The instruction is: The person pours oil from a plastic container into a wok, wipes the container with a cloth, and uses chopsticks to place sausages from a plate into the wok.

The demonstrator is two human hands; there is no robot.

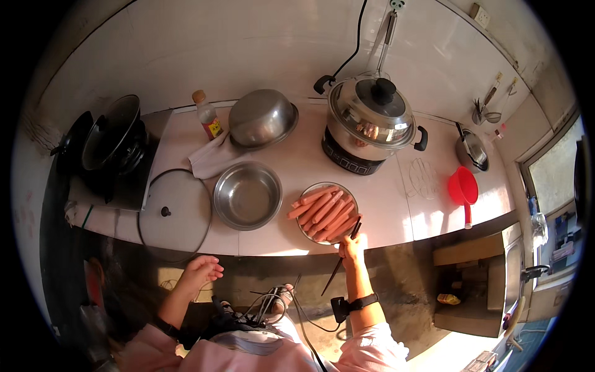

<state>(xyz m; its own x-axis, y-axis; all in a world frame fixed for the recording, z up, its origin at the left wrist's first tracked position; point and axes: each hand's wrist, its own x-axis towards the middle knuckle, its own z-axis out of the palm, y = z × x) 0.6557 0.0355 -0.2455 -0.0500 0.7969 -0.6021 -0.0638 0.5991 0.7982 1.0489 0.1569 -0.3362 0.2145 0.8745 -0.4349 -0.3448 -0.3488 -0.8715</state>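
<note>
Dark chopsticks (333, 276) are gripped in my right hand (352, 248) at the counter's front edge. Their upper end reaches the rim of a round metal plate (308, 234); the other end slants down over the floor. Several pinkish-orange sausages (325, 209) lie heaped on that plate. My left hand (203, 271) hovers in front of the counter below a glass lid (175, 214), fingers loosely bent and nothing seen in them. Between lid and plate sits a steel bowl (248, 196) with nothing visible inside.
Behind the plate, a lidded steel pot (370, 121) stands on an electric cooker (351, 158). An upturned steel basin (260, 118) and a bottle (207, 116) are at the back. A wire rack (423, 180), red ladle (463, 187) and small pot (473, 152) lie right; a wok (114, 133) stands left.
</note>
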